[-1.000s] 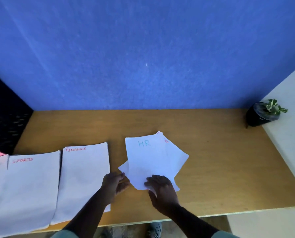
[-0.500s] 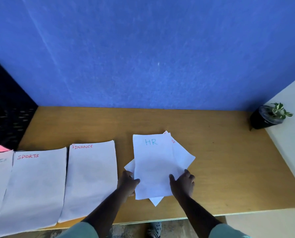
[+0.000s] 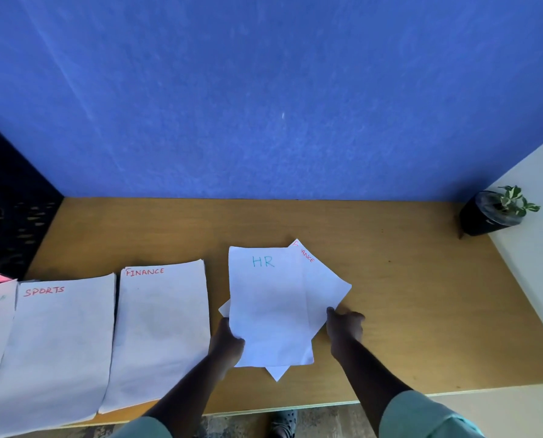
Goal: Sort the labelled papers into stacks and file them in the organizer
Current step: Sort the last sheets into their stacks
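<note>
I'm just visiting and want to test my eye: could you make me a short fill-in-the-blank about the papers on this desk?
1. The top sheet of the loose pile between the hands is labelled ____.
2. The stack just left of that pile is labelled ____.
3. The left hand holds the pile's ____ edge, with the right hand at the opposite edge.
4. In the desk's far right corner stands a small potted ____.

Missing words: HR; FINANCE; left; plant

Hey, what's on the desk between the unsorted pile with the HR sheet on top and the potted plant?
Nothing: in the head view only bare desk lies between the unsorted pile and potted plant.
</note>
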